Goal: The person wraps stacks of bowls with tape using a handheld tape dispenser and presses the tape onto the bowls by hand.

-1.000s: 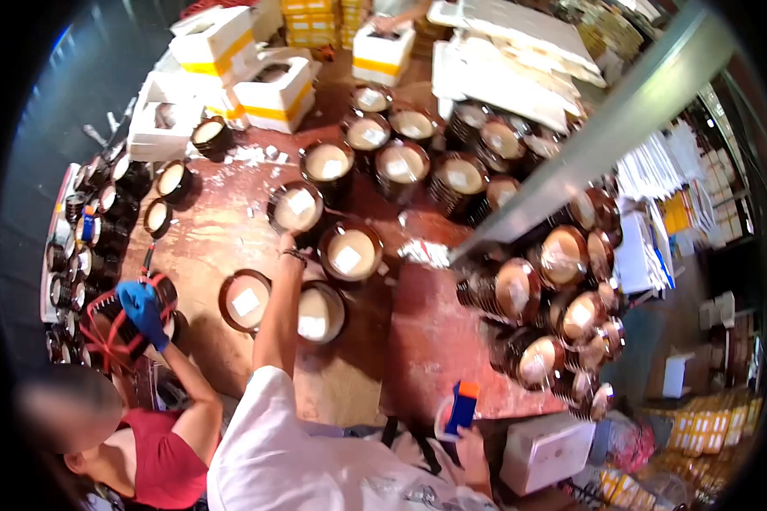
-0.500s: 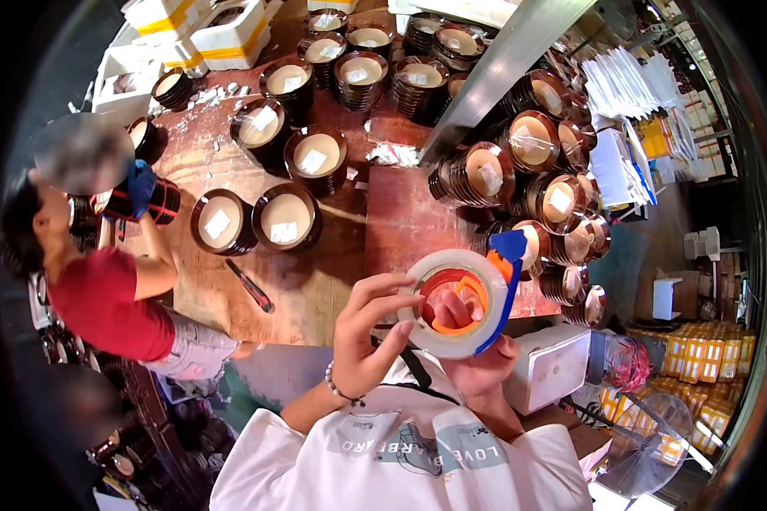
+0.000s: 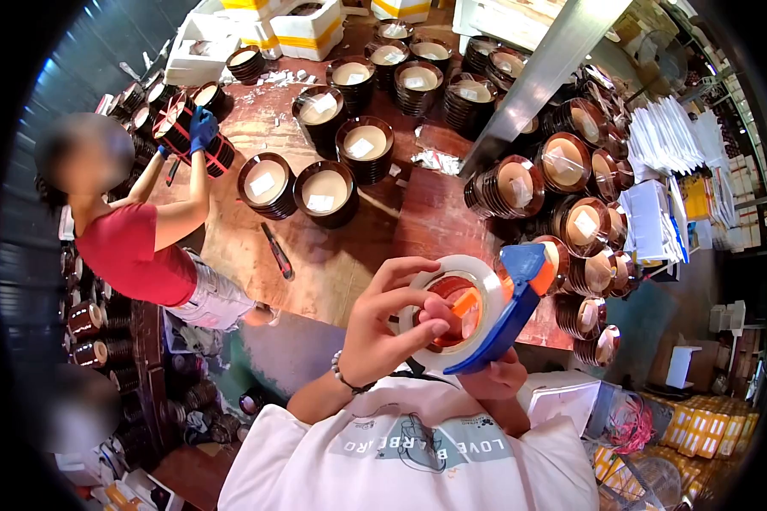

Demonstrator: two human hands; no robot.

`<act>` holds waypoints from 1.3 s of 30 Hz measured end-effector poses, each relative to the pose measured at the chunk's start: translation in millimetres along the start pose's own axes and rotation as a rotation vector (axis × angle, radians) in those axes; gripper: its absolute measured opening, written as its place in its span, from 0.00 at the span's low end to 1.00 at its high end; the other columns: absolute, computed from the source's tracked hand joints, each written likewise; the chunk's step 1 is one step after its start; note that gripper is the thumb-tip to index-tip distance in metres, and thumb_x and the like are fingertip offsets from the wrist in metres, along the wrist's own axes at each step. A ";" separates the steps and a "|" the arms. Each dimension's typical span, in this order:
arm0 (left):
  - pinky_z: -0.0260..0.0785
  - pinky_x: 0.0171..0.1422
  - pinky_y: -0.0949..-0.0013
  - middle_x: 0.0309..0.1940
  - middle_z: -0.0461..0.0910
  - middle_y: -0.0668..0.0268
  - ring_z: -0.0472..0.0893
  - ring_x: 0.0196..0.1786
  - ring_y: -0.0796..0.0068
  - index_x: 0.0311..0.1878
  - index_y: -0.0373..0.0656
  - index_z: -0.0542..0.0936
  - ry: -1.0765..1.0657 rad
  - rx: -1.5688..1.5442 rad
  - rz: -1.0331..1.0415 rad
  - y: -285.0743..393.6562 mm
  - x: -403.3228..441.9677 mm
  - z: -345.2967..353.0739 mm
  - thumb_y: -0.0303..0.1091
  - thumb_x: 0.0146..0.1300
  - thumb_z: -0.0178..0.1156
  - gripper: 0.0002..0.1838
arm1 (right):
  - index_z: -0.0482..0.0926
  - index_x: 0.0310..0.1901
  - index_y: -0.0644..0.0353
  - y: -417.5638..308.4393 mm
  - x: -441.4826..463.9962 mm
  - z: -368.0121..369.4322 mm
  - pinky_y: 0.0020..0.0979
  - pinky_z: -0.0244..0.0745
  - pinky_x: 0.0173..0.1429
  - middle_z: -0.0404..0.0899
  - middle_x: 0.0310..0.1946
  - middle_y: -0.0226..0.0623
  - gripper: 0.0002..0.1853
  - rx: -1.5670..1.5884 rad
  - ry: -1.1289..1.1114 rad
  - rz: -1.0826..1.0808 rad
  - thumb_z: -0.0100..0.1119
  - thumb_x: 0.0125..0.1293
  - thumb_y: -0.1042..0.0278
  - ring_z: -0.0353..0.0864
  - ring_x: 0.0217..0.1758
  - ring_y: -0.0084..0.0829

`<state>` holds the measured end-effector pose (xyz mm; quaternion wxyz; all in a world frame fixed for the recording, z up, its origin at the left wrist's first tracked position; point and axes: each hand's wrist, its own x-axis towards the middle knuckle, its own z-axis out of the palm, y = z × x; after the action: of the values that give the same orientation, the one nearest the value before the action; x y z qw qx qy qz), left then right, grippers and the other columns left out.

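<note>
A blue and orange tape dispenser point(image 3: 507, 328) with a large roll of clear tape point(image 3: 487, 285) is held up in front of my chest. My right hand point(image 3: 496, 375) grips it from below and behind, partly hidden by the blue frame. At the roll's left side is my left hand point(image 3: 388, 328), wearing a beaded bracelet, its bent fingers and thumb at the rim and open core. Fingertips show inside the core, touching the orange part; whose hand they belong to is hard to tell.
Stacks of brown-rimmed bowls point(image 3: 325, 194) stand on the wooden table point(image 3: 332, 264), with more bundled bowls point(image 3: 584, 221) at right. A utility knife point(image 3: 278, 253) lies near the front edge. A metal post point(image 3: 537, 85) rises beyond. At left, a co-worker point(image 3: 149, 255) in blue gloves handles a strapped bowl bundle point(image 3: 198, 140).
The dispenser has tilted, showing more of its blue frame, and my left hand has closed in on the roll. My view has shifted left. The co-worker's bundle has moved farther away.
</note>
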<state>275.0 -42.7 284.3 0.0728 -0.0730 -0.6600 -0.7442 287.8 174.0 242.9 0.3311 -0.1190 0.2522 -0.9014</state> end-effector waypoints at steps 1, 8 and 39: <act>0.68 0.71 0.58 0.64 0.76 0.55 0.77 0.68 0.58 0.45 0.40 0.89 0.037 0.004 -0.002 -4.6 -2.8 4.0 0.31 0.59 0.74 0.11 | 0.54 0.80 0.64 3.0 -11.1 -11.5 0.52 0.41 0.87 0.51 0.82 0.60 0.45 0.005 0.023 0.036 0.59 0.63 0.60 0.50 0.86 0.52; 0.70 0.67 0.60 0.59 0.80 0.57 0.79 0.62 0.60 0.39 0.39 0.89 0.142 0.093 0.051 -13.9 -12.8 20.8 0.29 0.60 0.71 0.06 | 0.59 0.77 0.68 1.6 -15.0 -15.9 0.51 0.51 0.84 0.63 0.77 0.47 0.38 0.137 -0.037 0.005 0.57 0.66 0.73 0.61 0.81 0.46; 0.57 0.66 0.36 0.67 0.77 0.66 0.70 0.68 0.56 0.68 0.54 0.77 0.731 -0.661 -0.587 -365.3 62.3 -264.6 0.75 0.62 0.60 0.41 | 0.80 0.53 0.57 214.6 254.4 -281.1 0.36 0.77 0.62 0.85 0.49 0.33 0.15 -0.225 0.895 0.168 0.69 0.67 0.67 0.83 0.54 0.31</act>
<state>135.9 -262.9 -89.2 0.0600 0.3567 -0.3167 -0.8769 104.3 -27.8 -96.8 0.2466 0.2669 0.4750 -0.8015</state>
